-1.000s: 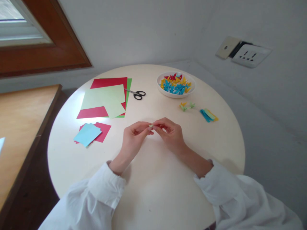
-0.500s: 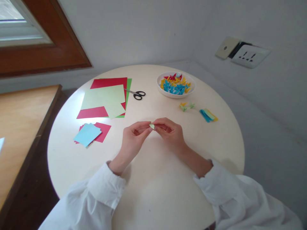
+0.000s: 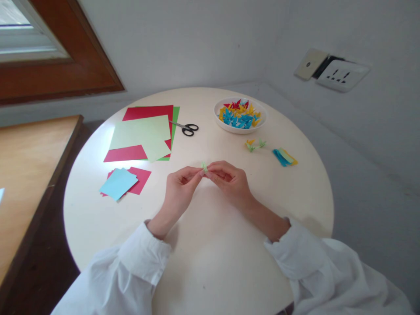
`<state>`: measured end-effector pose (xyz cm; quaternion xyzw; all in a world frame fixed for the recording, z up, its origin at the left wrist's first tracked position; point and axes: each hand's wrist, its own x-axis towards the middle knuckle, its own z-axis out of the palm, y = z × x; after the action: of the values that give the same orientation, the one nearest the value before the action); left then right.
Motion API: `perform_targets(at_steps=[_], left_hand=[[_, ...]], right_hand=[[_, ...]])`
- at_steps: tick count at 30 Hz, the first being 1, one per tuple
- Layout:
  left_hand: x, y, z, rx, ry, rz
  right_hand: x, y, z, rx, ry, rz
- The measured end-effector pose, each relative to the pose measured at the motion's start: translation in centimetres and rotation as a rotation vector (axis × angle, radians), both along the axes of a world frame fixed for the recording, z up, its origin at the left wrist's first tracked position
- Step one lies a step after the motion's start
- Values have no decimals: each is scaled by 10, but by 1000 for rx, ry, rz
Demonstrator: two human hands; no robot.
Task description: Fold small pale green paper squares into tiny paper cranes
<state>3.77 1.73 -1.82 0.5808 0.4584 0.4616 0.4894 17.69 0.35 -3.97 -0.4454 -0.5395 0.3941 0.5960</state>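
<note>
On the table, sheets are stacked at the far left, and a dish of folded figures is placed at the far right. The left hand and right hand are brought together at centre, both closed, with the paper piece pinched between their fingertips. A flat, leaf-like face was presented half a second ago; now a narrow part is raised above the fingertips. By judgement, the piece is still being shaped.
</note>
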Motion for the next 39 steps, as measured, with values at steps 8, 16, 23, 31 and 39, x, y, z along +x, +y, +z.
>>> perform_targets(at_steps=[8, 16, 23, 31, 39], left_hand=[[1, -1, 3, -40, -9, 8], [3, -1, 0, -73, -51, 28], [4, -1, -3, -98, -124, 20], [5, -2, -2, -57, -75, 37], [7, -4, -1, -36, -74, 25]], right_hand=[[-2, 0, 0, -64, 33, 2], [-4, 0, 0, -98, 100, 30], [-7, -1, 1, -126, 139, 19], [-7, -1, 3, -142, 149, 31], [-9, -1, 4, -139, 161, 11]])
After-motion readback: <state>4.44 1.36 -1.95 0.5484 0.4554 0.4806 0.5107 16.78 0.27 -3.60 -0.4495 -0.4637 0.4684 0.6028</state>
